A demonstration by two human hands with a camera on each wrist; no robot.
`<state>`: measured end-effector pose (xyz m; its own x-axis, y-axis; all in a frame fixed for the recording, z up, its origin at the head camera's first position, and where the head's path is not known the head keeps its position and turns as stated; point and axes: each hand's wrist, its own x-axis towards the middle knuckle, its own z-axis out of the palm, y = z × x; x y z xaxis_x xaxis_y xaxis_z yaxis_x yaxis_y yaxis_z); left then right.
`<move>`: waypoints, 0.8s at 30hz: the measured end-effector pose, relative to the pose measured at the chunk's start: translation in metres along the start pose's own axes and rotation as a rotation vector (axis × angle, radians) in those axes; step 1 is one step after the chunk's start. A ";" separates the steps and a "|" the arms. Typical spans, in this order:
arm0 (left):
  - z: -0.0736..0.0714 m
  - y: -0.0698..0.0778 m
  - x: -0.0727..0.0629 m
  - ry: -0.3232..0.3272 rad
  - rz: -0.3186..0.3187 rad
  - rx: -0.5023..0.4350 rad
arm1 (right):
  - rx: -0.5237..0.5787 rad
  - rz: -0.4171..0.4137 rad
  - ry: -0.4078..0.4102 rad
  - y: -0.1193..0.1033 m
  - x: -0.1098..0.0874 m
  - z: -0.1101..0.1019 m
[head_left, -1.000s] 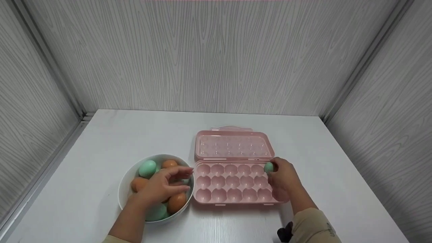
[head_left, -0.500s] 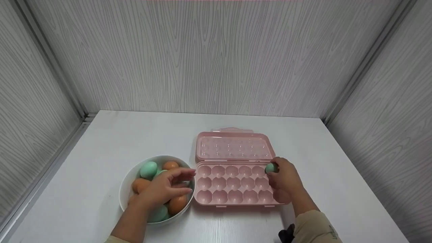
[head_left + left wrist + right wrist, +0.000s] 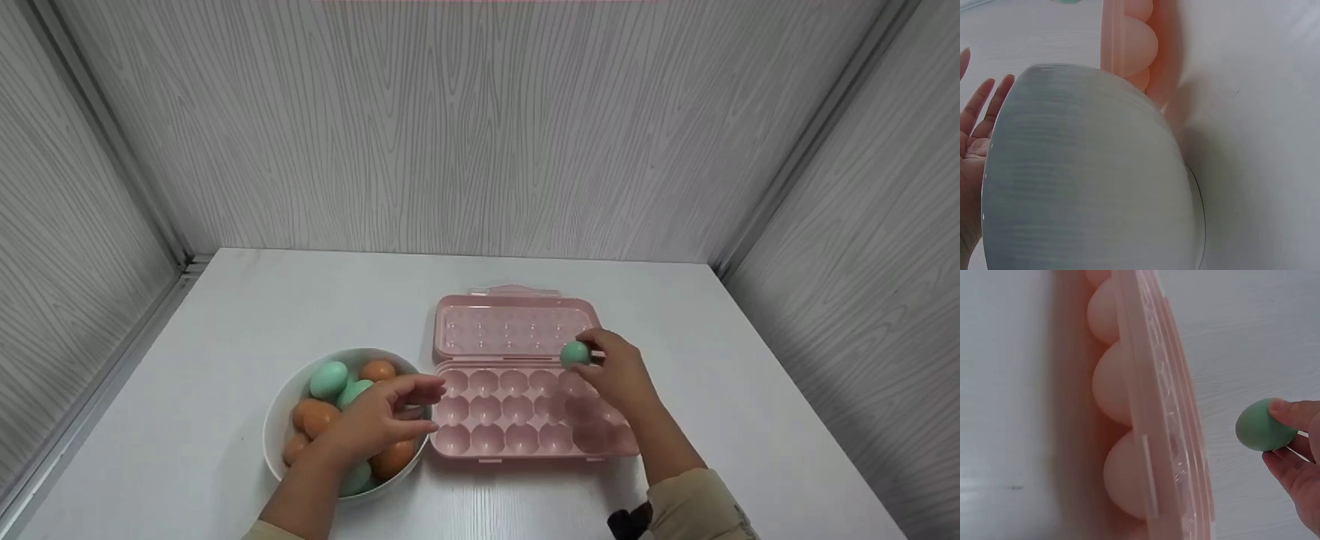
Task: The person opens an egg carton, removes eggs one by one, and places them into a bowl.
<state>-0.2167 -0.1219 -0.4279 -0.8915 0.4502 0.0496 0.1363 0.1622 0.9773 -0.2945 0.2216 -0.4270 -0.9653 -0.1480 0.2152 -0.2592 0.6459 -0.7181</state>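
A green egg is pinched between the thumb and fingers of my right hand, raised above the right part of the pink egg box. The right wrist view shows the same green egg held clear of the box's side. My left hand hovers over the right side of the white bowl, its fingers loosely bent with nothing between them. In the bowl lie several green and brown eggs, among them a green egg and a brown egg; the left hand covers some.
The box stands with its lid laid back, and its visible cups hold no eggs. Bowl and box are side by side on the white table. Grey wood-grain panels rise behind and at both sides.
My right hand has lifted the green egg from the back right corner of the box and carried it up and leftward. The left hand has shifted only slightly right.
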 end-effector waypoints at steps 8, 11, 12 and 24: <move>0.015 0.001 0.009 0.009 0.026 0.028 | 0.112 -0.049 -0.032 -0.040 -0.009 0.012; 0.024 0.005 0.013 0.006 0.025 0.003 | 0.138 -0.087 -0.063 -0.056 -0.014 0.016; 0.026 0.006 0.015 0.011 0.032 -0.001 | 0.145 -0.106 -0.077 -0.061 -0.016 0.017; 0.049 0.017 0.027 0.126 0.034 0.011 | 0.184 -0.261 -0.218 -0.101 -0.030 0.032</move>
<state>-0.2174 -0.0634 -0.4200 -0.9334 0.3419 0.1090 0.1716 0.1587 0.9723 -0.2403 0.1371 -0.3821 -0.8454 -0.4579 0.2751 -0.4796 0.4236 -0.7685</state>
